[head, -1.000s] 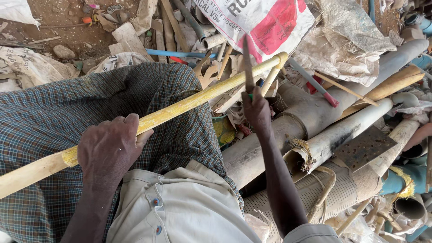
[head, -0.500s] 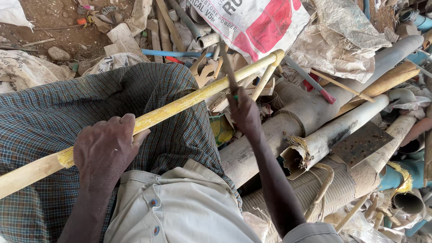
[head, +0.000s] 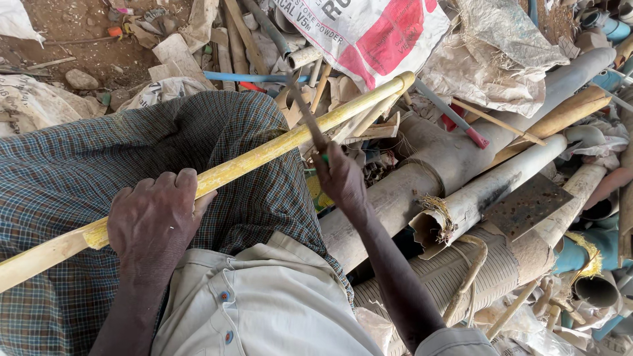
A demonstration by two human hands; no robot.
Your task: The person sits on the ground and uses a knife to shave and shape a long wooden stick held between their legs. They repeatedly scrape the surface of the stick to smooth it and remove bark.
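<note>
A long yellow bamboo pole lies slanted across my knee, which is covered in blue checked cloth. My left hand presses down on the pole near its lower left part, fingers curled over it. My right hand is closed around the green handle of a thin dark blade, a hacksaw-like tool. The blade crosses the pole about midway, tilted up and to the left. The pole's far end points toward a red and white sack.
A red and white sack lies beyond the pole. Several grey pipes, one bound with cord, are stacked at right with wood scraps, a red-tipped stick and torn sacking. Bare dirt with stones is at upper left.
My right hand and the blade have shifted left along the pole and the blade now leans further left. My left hand stays pressed on the pole.
</note>
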